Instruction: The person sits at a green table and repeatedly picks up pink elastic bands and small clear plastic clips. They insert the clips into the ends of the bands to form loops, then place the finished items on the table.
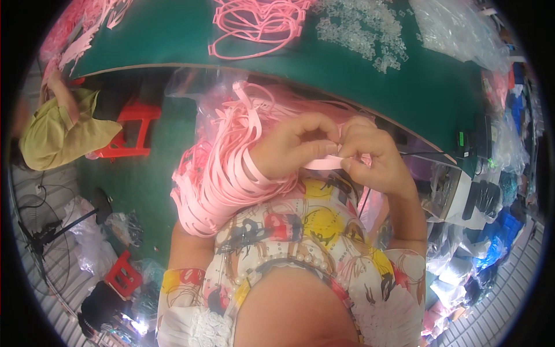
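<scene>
My left hand (298,144) and my right hand (373,151) meet in front of my chest, fingertips almost touching. Between them they pinch a flat pink strap (325,164), a short stretch of which shows below the left fingers. Whatever lies right at the fingertips is too small to make out. A thick bundle of similar pink straps (211,176) hangs looped around my left forearm and wrist, hiding much of that arm. More pink straps lie beyond my hands, at the table's near edge.
The green table (324,72) bears a pile of thin pink straps (257,29), many small transparent plastic pieces (370,29) and plastic bags (462,32). At the left, a person in a yellow-green top (63,130) is near a red stool (136,130). Bags and a fan-like stand (69,222) are on the floor.
</scene>
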`<state>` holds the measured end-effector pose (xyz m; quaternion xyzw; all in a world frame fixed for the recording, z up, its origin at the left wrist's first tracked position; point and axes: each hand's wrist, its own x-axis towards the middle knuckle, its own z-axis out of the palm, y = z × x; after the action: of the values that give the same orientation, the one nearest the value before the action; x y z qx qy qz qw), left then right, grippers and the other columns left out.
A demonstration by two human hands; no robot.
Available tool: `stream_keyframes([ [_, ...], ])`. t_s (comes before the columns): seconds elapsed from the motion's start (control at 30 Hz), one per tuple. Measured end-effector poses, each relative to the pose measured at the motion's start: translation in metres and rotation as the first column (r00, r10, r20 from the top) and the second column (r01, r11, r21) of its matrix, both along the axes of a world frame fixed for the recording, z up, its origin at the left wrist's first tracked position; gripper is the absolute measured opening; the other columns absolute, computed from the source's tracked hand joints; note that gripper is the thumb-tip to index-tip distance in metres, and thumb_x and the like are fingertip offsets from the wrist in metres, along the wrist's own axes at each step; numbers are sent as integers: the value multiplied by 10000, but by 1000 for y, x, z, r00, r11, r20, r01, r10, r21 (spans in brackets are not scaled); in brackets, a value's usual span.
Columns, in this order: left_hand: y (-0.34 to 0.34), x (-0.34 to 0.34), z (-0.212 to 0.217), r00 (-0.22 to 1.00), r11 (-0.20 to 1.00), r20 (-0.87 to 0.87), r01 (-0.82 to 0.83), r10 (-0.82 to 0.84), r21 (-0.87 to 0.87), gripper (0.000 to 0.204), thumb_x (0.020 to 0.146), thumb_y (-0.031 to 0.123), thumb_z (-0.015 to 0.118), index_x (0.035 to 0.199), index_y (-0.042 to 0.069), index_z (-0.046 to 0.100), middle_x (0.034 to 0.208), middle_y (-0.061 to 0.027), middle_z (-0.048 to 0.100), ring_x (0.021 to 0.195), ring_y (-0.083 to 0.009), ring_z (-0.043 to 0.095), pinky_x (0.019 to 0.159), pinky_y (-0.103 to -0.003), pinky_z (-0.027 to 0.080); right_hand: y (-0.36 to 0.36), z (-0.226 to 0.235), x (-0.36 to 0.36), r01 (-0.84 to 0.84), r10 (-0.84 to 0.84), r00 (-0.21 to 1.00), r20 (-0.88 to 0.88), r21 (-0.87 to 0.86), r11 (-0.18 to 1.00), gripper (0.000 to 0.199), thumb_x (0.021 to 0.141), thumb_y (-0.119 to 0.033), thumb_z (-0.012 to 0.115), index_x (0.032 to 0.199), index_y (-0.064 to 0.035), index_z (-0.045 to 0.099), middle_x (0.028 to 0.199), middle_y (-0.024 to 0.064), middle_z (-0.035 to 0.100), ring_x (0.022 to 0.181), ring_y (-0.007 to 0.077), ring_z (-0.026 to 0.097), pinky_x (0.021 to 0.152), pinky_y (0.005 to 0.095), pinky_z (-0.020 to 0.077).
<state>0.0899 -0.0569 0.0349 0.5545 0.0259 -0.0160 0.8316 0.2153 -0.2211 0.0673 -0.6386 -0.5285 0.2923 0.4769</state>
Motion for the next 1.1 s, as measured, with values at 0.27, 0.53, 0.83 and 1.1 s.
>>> stream_keyframes([
  [0.27,4,-7,16,998,986,-6,-59,60,158,118,830,-14,631,946,-39,643,945,-89,633,878,-138,600,769,-265,477,3,3,-2,48,-46,996,71,-32,998,65,689,-117,617,668,-58,601,645,26,526,725,205,505,777,338,374],
  [0.53,1,-9,26,959,767,265,-246,103,592,163,747,-41,658,903,3,644,813,-96,632,718,-192,617,632,-285,483,5,4,0,34,-30,999,39,-106,994,40,655,-90,578,647,-60,604,638,21,546,698,185,501,732,321,389],
  [0.83,-8,-16,16,810,502,572,-443,-130,742,268,666,-7,641,933,-4,607,756,-88,576,676,-245,595,580,-314,482,3,-12,-3,25,-29,999,-26,-156,987,46,663,-45,572,649,-37,615,646,35,561,693,174,482,632,303,387],
  [1.1,-9,-16,10,988,907,106,-148,115,394,223,837,66,614,1044,-10,581,919,-95,590,837,-182,590,738,-279,474,1,-18,-1,36,-76,970,-232,-169,985,52,686,-40,573,661,-26,617,663,35,580,745,156,503,697,310,397],
])
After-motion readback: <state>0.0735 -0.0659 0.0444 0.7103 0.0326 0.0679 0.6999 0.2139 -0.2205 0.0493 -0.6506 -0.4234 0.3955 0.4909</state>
